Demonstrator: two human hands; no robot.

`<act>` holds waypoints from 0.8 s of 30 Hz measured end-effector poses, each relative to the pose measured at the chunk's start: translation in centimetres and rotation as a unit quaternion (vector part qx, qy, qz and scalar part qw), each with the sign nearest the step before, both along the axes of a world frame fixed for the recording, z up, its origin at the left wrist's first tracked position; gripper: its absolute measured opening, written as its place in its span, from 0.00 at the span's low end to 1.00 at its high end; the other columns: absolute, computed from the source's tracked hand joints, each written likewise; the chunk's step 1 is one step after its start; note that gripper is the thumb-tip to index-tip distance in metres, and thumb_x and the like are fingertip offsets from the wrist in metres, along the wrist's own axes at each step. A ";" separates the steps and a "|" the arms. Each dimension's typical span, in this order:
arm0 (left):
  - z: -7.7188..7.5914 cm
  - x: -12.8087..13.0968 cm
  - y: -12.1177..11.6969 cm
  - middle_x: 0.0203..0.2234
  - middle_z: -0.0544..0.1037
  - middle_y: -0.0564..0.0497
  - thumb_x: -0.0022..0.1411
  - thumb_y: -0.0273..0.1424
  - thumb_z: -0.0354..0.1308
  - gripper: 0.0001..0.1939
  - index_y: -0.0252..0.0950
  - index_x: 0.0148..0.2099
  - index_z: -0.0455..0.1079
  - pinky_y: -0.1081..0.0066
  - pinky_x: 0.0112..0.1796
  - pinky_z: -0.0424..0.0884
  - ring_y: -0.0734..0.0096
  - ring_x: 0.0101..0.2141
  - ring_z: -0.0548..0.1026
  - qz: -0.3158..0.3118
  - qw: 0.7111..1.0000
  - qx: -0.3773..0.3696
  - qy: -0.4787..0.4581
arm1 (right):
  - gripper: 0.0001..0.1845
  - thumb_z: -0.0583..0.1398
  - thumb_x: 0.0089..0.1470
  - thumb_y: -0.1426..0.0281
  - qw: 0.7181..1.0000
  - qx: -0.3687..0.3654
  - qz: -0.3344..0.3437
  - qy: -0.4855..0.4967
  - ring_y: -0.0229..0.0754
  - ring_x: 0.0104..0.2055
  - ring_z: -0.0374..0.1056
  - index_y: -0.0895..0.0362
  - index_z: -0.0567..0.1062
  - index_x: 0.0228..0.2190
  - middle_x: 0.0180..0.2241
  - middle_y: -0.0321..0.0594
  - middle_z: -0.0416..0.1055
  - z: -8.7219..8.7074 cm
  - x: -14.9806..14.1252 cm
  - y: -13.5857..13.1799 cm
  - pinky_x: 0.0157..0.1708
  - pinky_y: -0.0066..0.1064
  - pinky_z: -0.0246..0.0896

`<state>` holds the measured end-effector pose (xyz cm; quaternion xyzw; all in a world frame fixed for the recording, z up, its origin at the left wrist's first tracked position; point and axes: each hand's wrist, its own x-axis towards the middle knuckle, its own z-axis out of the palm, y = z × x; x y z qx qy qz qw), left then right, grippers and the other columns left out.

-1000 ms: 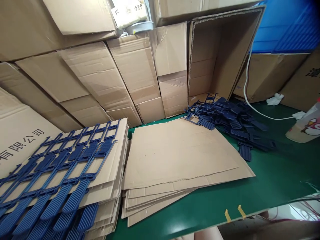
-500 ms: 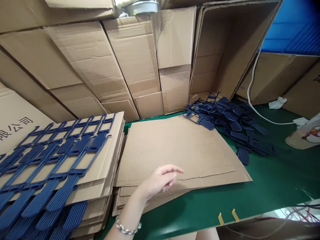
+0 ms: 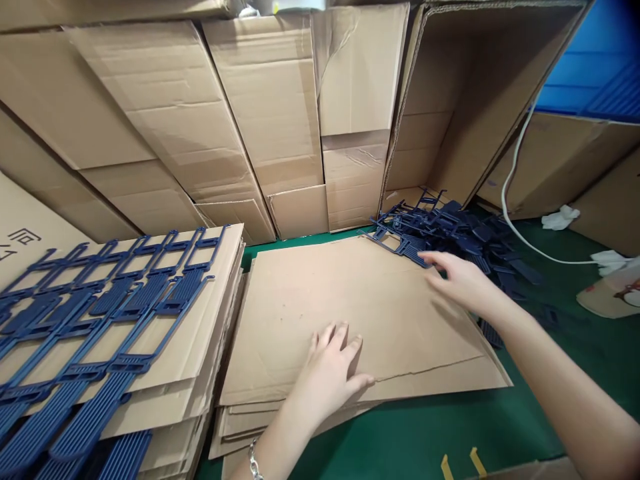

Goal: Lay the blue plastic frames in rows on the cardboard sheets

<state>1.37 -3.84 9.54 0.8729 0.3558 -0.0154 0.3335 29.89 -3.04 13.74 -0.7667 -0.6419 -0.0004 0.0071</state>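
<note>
Blue plastic parts (image 3: 457, 227): loose pile reached by right hand (image 3: 463, 283), left hand (image 3: 330, 370) spread over board

Head view: pile is heaped on green tabletop (image 3: 425, 433), at the mouth of an open carton (image 3: 465, 87). One ribbed part (image 3: 413, 248) is overlapped onto the far right corner of the top cardboard sheet (image 3: 300, 287).

Right forearm is angled in from lower right, hand pointed left. Fingers are bent and partly open, thumb parted from index. Fingertips are placed right at the ribbed part's near end; contact cannot be told, and nothing is seen lifted.

Left forearm is brought up from bottom centre, bracelet (image 3: 254, 461) at wrist. Palm is turned down, fingers fanned, thumb stuck out to the right; hand is empty. It is held over the sheet's near half; whether it is pressed on the sheet cannot be told.

More parts are laid in side-by-side rows on left cardboard stack (image 3: 197, 347), just beside the sheet.
</note>
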 end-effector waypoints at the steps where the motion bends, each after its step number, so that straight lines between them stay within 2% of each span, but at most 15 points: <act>1: 0.3 0.2 0.0 0.59 0.50 0.43 0.53 0.50 0.47 0.32 0.40 0.57 0.57 0.48 0.52 0.47 0.50 0.57 0.46 -0.001 1.000 0.002 0.004 | 0.23 0.52 0.53 0.71 1.000 -0.008 -0.009 -0.012 0.41 0.47 0.58 0.60 0.59 0.51 0.48 0.46 0.60 -0.4 0.5 1.3 0.46 0.33 0.55; 5: 1.2 0.2 0.4 0.57 0.54 0.43 0.56 0.47 0.46 0.28 0.39 0.56 0.59 0.51 0.51 0.53 0.52 0.56 0.51 -0.008 1.000 -0.002 0.001 | 0.28 0.51 0.52 0.70 0.988 -0.039 -0.096 -0.112 0.51 0.47 0.56 0.59 0.54 0.55 0.47 0.52 0.59 -3.0 0.6 5.1 0.41 0.40 0.55; 7: 1.1 -0.3 0.8 0.57 0.56 0.45 0.58 0.45 0.44 0.26 0.40 0.55 0.60 0.52 0.50 0.54 0.54 0.56 0.52 -0.010 1.000 -0.005 -0.015 | 0.26 0.50 0.53 0.71 0.983 -0.048 -0.118 -0.135 0.51 0.45 0.57 0.60 0.55 0.54 0.43 0.53 0.61 -3.8 0.1 5.8 0.40 0.40 0.55; 12: -0.3 -1.2 1.6 0.56 0.58 0.50 0.60 0.41 0.43 0.21 0.42 0.53 0.62 0.56 0.51 0.54 0.60 0.54 0.55 -0.005 0.997 0.004 -0.074 | 0.19 0.48 0.53 0.75 0.985 -0.062 -0.108 -0.123 0.49 0.43 0.58 0.63 0.60 0.48 0.40 0.54 0.58 -3.1 -1.8 5.6 0.37 0.35 0.56; 15: -1.1 -1.2 1.8 0.53 0.63 0.50 0.61 0.39 0.43 0.20 0.40 0.52 0.63 0.59 0.51 0.57 0.63 0.52 0.58 0.015 0.995 0.019 -0.102 | 0.15 0.45 0.55 0.75 0.988 -0.085 -0.081 -0.095 0.46 0.38 0.61 0.64 0.62 0.44 0.38 0.54 0.57 -2.8 -5.6 4.9 0.35 0.33 0.57; 18: -1.3 -1.3 2.1 0.54 0.60 0.47 0.60 0.37 0.43 0.22 0.37 0.55 0.59 0.59 0.52 0.56 0.62 0.53 0.56 0.080 0.986 0.065 -0.129 | 0.15 0.44 0.56 0.74 0.992 -0.110 -0.028 -0.051 0.43 0.37 0.64 0.64 0.61 0.44 0.38 0.54 0.58 -3.5 -11.4 4.4 0.33 0.29 0.59; 21: -1.1 -1.8 2.5 0.55 0.58 0.46 0.58 0.27 0.42 0.19 0.34 0.52 0.61 0.59 0.53 0.53 0.63 0.55 0.53 0.147 0.966 0.130 -0.170 | 0.16 0.43 0.57 0.73 0.991 -0.129 0.023 -0.005 0.41 0.33 0.66 0.62 0.60 0.46 0.37 0.50 0.61 -4.7 -17.0 4.7 0.30 0.29 0.60; 24: -1.3 -2.3 3.2 0.52 0.62 0.46 0.52 0.18 0.39 0.20 0.33 0.46 0.62 0.63 0.54 0.54 0.68 0.54 0.56 0.197 0.949 0.150 -0.196 | 0.17 0.44 0.56 0.75 0.985 -0.156 0.069 0.041 0.38 0.34 0.66 0.61 0.61 0.47 0.36 0.47 0.64 -4.8 -20.2 5.8 0.31 0.25 0.61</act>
